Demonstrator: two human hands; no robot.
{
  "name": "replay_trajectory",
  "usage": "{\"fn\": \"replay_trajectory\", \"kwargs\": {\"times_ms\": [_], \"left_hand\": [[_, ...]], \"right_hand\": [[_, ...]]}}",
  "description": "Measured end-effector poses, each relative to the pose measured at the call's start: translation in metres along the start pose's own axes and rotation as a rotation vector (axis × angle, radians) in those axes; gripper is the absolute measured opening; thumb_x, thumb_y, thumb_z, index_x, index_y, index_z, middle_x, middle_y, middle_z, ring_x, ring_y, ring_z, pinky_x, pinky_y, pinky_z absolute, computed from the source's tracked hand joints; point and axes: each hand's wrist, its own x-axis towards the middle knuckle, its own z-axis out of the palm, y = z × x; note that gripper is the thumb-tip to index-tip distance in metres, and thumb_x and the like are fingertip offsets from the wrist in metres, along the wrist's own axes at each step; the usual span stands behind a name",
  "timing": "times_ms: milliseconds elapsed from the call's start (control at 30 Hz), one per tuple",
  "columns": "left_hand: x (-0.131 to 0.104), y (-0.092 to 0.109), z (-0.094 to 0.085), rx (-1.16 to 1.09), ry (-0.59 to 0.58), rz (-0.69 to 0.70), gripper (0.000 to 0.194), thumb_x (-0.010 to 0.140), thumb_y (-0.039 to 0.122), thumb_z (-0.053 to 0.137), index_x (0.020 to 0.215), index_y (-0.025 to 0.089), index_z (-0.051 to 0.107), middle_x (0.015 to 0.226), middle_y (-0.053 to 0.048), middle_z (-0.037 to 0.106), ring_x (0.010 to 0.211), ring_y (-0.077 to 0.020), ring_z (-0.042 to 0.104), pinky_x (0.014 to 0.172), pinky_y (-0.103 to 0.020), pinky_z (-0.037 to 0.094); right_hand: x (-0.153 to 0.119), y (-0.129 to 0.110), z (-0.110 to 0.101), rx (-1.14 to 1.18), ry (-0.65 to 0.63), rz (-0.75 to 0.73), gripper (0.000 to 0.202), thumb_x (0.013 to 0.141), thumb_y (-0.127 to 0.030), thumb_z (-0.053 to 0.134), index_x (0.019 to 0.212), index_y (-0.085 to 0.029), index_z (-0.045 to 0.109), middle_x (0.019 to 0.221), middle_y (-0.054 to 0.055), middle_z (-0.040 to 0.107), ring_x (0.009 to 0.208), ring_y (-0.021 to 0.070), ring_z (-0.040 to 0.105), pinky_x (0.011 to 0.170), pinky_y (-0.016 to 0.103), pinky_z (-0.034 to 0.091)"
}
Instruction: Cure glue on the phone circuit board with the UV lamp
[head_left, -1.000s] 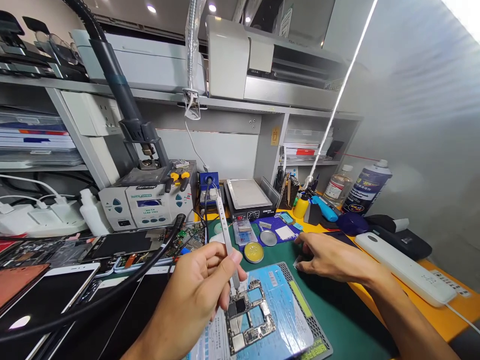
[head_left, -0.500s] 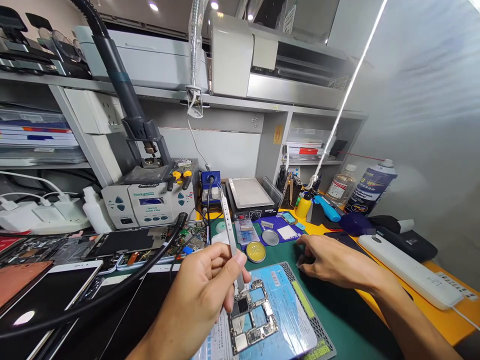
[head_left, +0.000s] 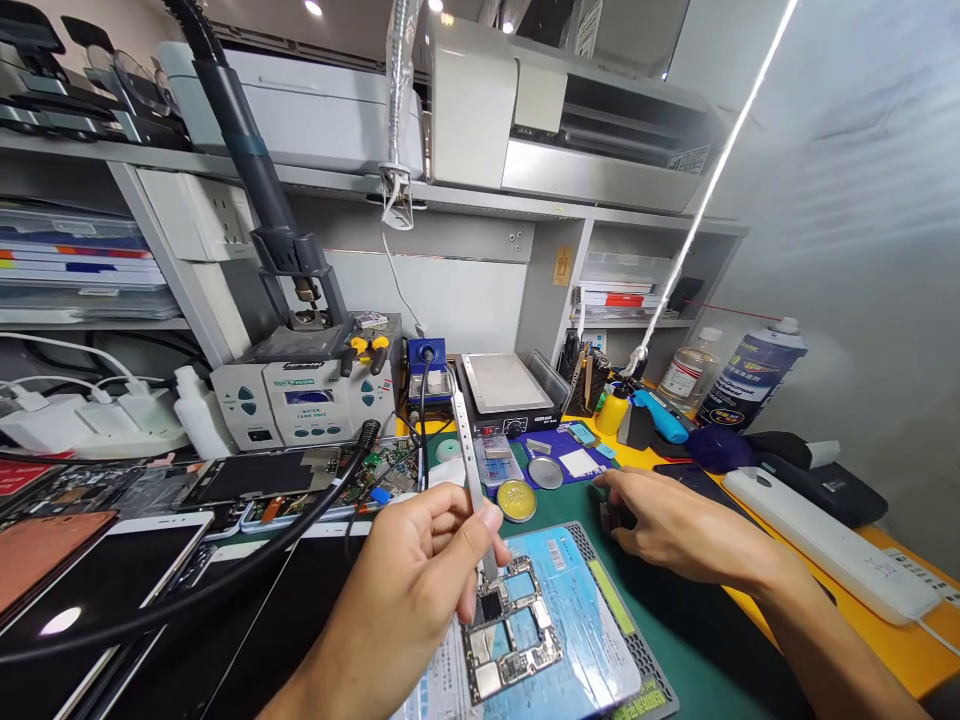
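Observation:
My left hand (head_left: 409,590) grips silver tweezers (head_left: 469,470) in a pinch, their tips down on a phone circuit board (head_left: 508,630). The board lies on a blue sheet over a grey perforated pad (head_left: 645,660) on the green mat. My right hand (head_left: 667,520) rests palm down on the mat to the right of the pad, its fingertips on a small dark object (head_left: 611,517) that I cannot make out. A yellow tin of paste (head_left: 516,499) and a round metal lid (head_left: 545,472) sit just beyond the board.
A hot-air rework station (head_left: 300,395) with a black hose stands at the back left, a heating plate (head_left: 506,385) at centre. Several phones and screens (head_left: 112,560) cover the left. Bottles (head_left: 750,375), a blue tool and a white power strip (head_left: 817,545) lie on the right.
The view has shifted slightly, so everything sits a bit further right. Both hands hold nearly the same poses; the tweezers stay on the board.

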Motion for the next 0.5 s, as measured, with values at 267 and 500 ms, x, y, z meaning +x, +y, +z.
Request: {"fn": "replay_trajectory", "kwargs": {"times_ms": [267, 500], "left_hand": [[-0.0024, -0.0014, -0.0009, -0.013, -0.010, 0.001, 0.050, 0.098, 0.064, 0.062, 0.081, 0.018, 0.070, 0.046, 0.007, 0.049, 0.040, -0.0048, 0.037, 0.043, -0.018, 0.030], [-0.0021, 0.0022, 0.0000, 0.003, -0.020, -0.010, 0.050, 0.098, 0.065, 0.062, 0.081, 0.018, 0.069, 0.046, 0.006, 0.050, 0.040, -0.0045, 0.037, 0.043, -0.018, 0.029]], "right_hand": [[-0.0005, -0.0001, -0.0004, 0.041, 0.036, -0.029, 0.022, 0.102, -0.034, 0.074, 0.119, -0.020, 0.071, 0.117, 0.006, 0.074, 0.103, 0.0242, 0.072, 0.090, 0.044, 0.062], [0.0011, 0.0005, -0.0033, 0.041, 0.020, -0.023, 0.016, 0.101, -0.033, 0.075, 0.108, -0.019, 0.072, 0.113, 0.005, 0.074, 0.100, 0.0229, 0.072, 0.089, 0.043, 0.062]]}}
